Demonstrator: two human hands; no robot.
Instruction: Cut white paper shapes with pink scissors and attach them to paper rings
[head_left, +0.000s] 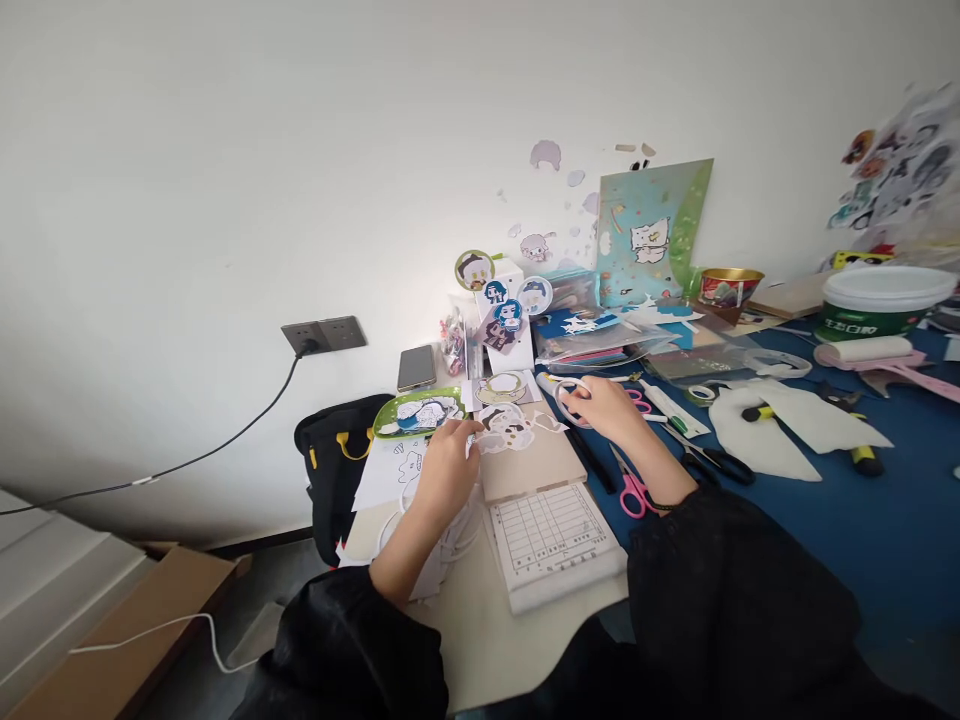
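Note:
My left hand (450,465) is at the left edge of the tan board (532,465), its fingertips beside a paper cutout (504,428) with a printed figure. The fingers are bent, and whether they pinch the paper is hard to tell. To the right, my right hand (596,405) is closed on a roll of clear tape (571,402), just past the board's right side. A second printed piece (504,388) lies behind the cutout. Below the board sits a pad of printed forms (553,535).
Pink scissors (634,495), black scissors (716,462) and white paper pieces (757,435) lie right on the blue surface. A green tray (386,418) and a phone (417,367) are behind my left hand. A white tub (874,300) stands far right.

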